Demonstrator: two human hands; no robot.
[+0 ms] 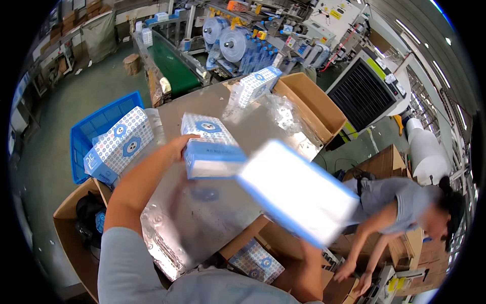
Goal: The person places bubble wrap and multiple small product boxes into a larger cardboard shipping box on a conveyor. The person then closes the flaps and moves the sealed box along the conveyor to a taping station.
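Over the metal table (223, 207), my left hand (181, 147) grips the left side of a white and blue patterned tissue pack (210, 152). Another tissue pack (298, 195), blurred by motion, is raised in front of my right forearm. My right hand (310, 249) is at its lower edge, the fingers mostly hidden behind it. Below, an open cardboard box (238, 243) contains a patterned pack (257, 261). A large patterned pack (126, 139) leans in a blue basket (81, 124) left of my left arm.
At the table's far side, a patterned pack (255, 86) stands beside clear plastic film (283, 114) and an open carton (316, 104). Beyond are a green conveyor (174, 66) and a machine with film rolls (233, 43). A co-worker (400, 202) bends over boxes at right. Another carton (68, 218) sits at lower left.
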